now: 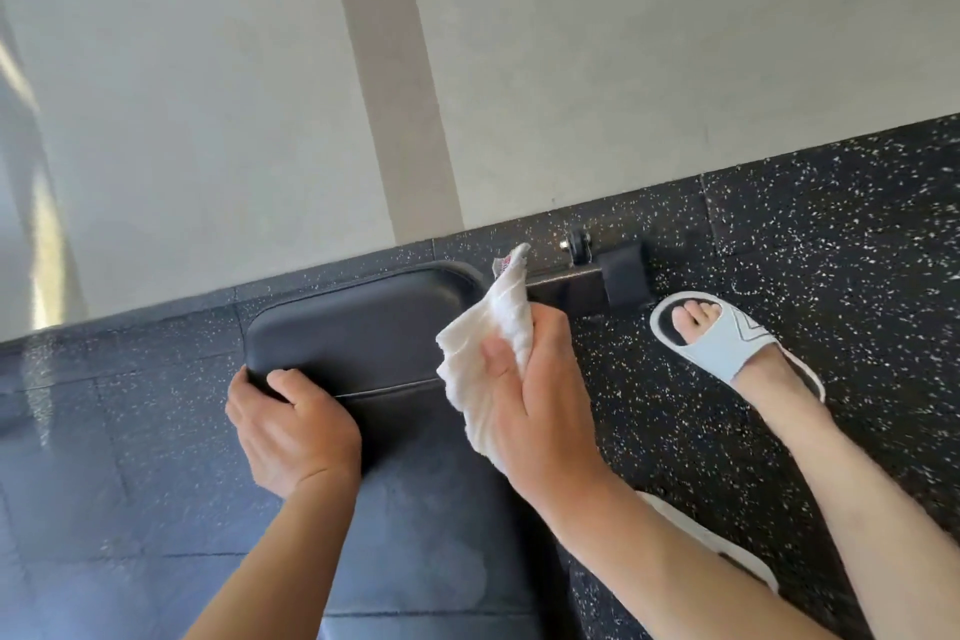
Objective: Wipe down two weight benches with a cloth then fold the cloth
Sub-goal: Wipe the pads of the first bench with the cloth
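Centrally, the black bench pad (363,327) is gripped at its left edge by the curled left hand (293,431), the white cloth (493,348) is held bunched in the right hand (540,405), raised at the pad's right edge, right of centre frame.

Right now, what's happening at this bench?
A person is wiping a black padded weight bench. The right hand grips a bunched white cloth at the pad's right edge, near the end of the bench. The left hand holds the pad's left edge, fingers curled over it. A foot in a white slide sandal stands on the speckled rubber floor to the right.
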Motion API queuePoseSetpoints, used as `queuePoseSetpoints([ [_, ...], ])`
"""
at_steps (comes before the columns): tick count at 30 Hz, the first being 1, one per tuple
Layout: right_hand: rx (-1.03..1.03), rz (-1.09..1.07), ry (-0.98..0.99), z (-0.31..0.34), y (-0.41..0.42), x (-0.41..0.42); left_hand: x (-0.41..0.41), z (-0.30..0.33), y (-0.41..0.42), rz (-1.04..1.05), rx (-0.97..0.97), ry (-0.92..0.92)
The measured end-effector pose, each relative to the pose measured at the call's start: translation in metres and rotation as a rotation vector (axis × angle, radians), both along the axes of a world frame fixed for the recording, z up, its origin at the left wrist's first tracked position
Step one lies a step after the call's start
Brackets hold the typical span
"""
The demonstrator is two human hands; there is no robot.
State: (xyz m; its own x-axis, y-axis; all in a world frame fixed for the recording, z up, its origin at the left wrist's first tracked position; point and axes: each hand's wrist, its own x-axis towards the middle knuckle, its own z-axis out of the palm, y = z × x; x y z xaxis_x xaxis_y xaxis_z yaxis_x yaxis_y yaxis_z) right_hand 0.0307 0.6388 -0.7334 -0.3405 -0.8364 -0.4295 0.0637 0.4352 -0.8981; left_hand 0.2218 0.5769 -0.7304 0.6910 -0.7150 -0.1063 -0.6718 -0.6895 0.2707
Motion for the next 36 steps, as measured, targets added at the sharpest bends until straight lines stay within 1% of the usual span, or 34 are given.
queuePoseSetpoints([
  [2, 0.028, 0.008, 0.092, 0.0, -0.011, -0.001, 0.0, 0.0, 0.0, 0.006, -0.008, -0.002],
  [4, 0.061, 0.029, 0.184, -0.005, -0.039, -0.005, 0.002, 0.0, -0.001, 0.008, -0.008, -0.005],
  [7, 0.07, 0.121, 0.291, -0.009, -0.083, -0.012, 0.002, -0.001, -0.001, 0.008, -0.006, -0.006],
  [10, 0.049, 0.128, 0.3, -0.007, -0.084, -0.013, 0.001, 0.0, -0.001, 0.008, -0.001, 0.001],
  [13, 0.004, 0.09, 0.236, 0.005, -0.041, -0.009, 0.001, 0.001, -0.001, 0.013, -0.009, 0.015],
  [17, -0.015, 0.135, 0.201, 0.008, 0.018, -0.001, -0.002, 0.001, -0.001, 0.013, -0.012, 0.011],
  [20, -0.007, 0.159, 0.259, 0.005, 0.006, -0.002, -0.001, 0.001, -0.002, 0.014, -0.018, 0.003],
  [23, -0.065, 0.173, 0.333, 0.001, -0.038, -0.008, 0.0, 0.0, -0.002, 0.018, -0.017, 0.012],
  [27, -0.097, 0.326, 0.543, 0.001, -0.097, -0.007, 0.001, 0.002, -0.001, 0.011, -0.012, 0.019],
  [29, -0.137, 0.4, 0.584, 0.007, -0.106, -0.011, 0.0, 0.002, -0.001, 0.01, -0.01, 0.021],
  [32, -0.28, 0.547, 0.637, 0.014, -0.083, -0.025, -0.003, 0.004, -0.002, 0.018, -0.002, 0.028],
  [36, -0.481, 0.793, 0.765, 0.018, -0.041, -0.026, -0.003, 0.004, -0.003, 0.028, 0.014, 0.024],
])
